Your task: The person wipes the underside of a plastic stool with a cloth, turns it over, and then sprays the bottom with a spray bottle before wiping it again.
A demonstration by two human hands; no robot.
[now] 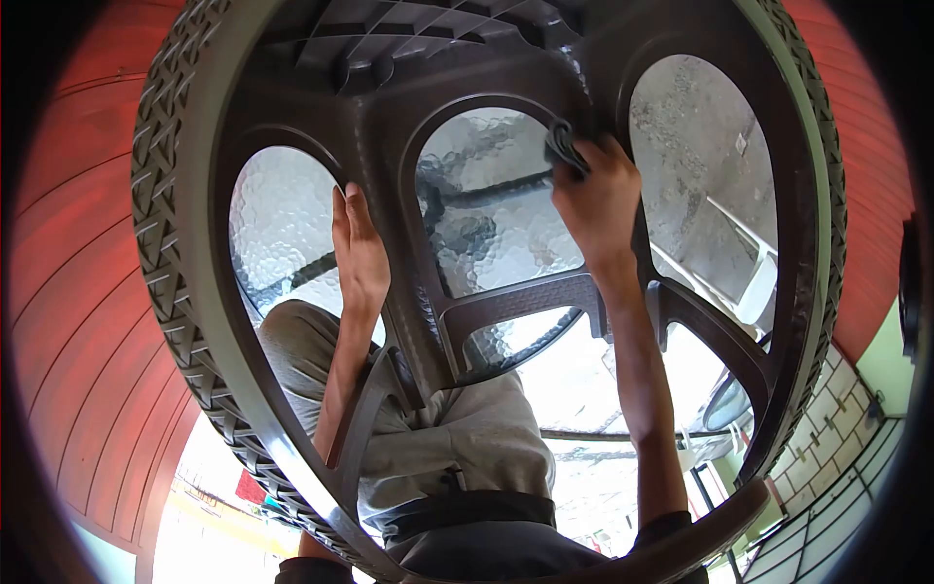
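Observation:
A dark brown plastic piece of furniture [379,175], seemingly a chair with its underside turned toward me, surrounds both hands. It has large rounded openings and a woven-pattern outer edge [161,204]. My left hand [360,258] grips the edge of the left opening, fingers pointing up. In my right hand [601,200] a small dark grey wad [562,146] is pinched, held against the upper right edge of the middle opening. Blur hides whether the wad is cloth or a scouring pad.
Ribs [399,39] cross the panel at the top. Textured glass [496,224] shows through the middle opening. My legs [457,428] are below. A white plastic chair part [759,287] appears through the right opening. Red panelling [88,273] stands at left, tiles [827,428] at right.

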